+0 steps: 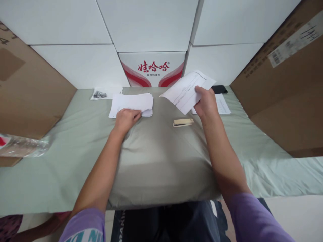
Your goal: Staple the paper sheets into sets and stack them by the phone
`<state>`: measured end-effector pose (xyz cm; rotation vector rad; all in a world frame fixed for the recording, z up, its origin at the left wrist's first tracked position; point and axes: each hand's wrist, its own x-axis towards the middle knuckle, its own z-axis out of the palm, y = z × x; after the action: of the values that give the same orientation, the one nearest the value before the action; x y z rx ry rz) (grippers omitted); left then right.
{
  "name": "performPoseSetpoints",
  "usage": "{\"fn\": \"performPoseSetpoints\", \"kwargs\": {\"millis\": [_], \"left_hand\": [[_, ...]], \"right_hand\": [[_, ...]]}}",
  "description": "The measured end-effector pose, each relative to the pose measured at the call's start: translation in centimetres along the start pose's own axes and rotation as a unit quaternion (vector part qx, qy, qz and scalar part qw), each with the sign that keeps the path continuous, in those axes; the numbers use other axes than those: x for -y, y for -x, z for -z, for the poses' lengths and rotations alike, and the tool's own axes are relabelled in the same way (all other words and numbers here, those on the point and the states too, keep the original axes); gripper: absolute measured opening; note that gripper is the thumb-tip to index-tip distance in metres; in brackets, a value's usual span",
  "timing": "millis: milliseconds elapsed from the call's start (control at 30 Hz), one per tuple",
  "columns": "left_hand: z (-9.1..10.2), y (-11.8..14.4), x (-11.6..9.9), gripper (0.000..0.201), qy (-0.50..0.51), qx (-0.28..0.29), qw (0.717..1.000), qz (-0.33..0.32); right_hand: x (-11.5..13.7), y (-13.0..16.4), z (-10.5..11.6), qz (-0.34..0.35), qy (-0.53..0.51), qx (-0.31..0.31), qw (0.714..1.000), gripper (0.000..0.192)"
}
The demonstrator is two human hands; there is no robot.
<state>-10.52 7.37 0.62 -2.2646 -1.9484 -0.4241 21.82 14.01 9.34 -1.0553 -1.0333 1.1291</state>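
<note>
At the left, a stack of white paper lies on the cloth. My left hand is at its near edge, thumb and fingers closed on the lifted edge of a top sheet. Held up in my right hand is a printed paper sheet, pinched at its right side and tilted above the table. Below that sheet a cream stapler rests on the cloth, apart from both hands. Partly hidden behind my right hand is a second pile of printed paper.
A black phone-like object lies at the back right, and a clear bag of small grey pieces at the back left. White boxes wall the back; cardboard boxes flank the sides. Another person's arm shows at lower left.
</note>
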Motion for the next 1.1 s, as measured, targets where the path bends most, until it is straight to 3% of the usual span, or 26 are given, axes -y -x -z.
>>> {"fn": "performPoseSetpoints", "kwargs": {"millis": [233, 367, 533, 733, 767, 833, 900, 967, 1100], "left_hand": [[0.1, 0.0, 0.2, 0.041, 0.073, -0.013, 0.997, -0.009], [0.3, -0.2, 0.4, 0.036, 0.072, 0.013, 0.997, -0.032], [0.1, 0.0, 0.6, 0.034, 0.078, 0.004, 0.996, -0.052], [1.5, 0.2, -0.3, 0.037, 0.112, 0.003, 0.993, -0.046], [1.7, 0.2, -0.3, 0.038, 0.109, -0.003, 0.994, -0.014], [1.9, 0.2, 0.2, 0.045, 0.079, -0.029, 0.990, 0.115], [1.8, 0.2, 1.2, 0.060, 0.050, -0.056, 0.956, 0.282], [1.4, 0.2, 2.6, 0.079, 0.052, -0.057, 0.914, 0.399], [0.0, 0.4, 4.9, 0.097, 0.085, -0.031, 0.888, 0.450]], "right_hand": [[-0.2, 0.4, -0.6, -0.004, 0.010, 0.010, 1.000, 0.038], [-0.4, 0.6, -0.8, -0.022, -0.013, 0.011, 1.000, 0.039], [-0.6, 0.5, -0.9, -0.013, -0.005, 0.020, 1.000, 0.036], [-0.8, 0.4, -0.9, -0.020, -0.020, 0.026, 0.999, 0.037], [-0.7, 0.4, -0.9, -0.020, -0.020, 0.030, 0.999, 0.037], [-0.5, 0.5, -0.9, -0.018, -0.011, 0.038, 0.999, 0.037], [-0.2, 0.7, -1.0, -0.016, -0.003, 0.040, 0.999, 0.037], [0.0, 0.9, -1.2, -0.015, -0.001, 0.041, 0.999, 0.037], [0.2, 1.5, -1.7, -0.018, -0.015, 0.049, 0.999, 0.038]]}}
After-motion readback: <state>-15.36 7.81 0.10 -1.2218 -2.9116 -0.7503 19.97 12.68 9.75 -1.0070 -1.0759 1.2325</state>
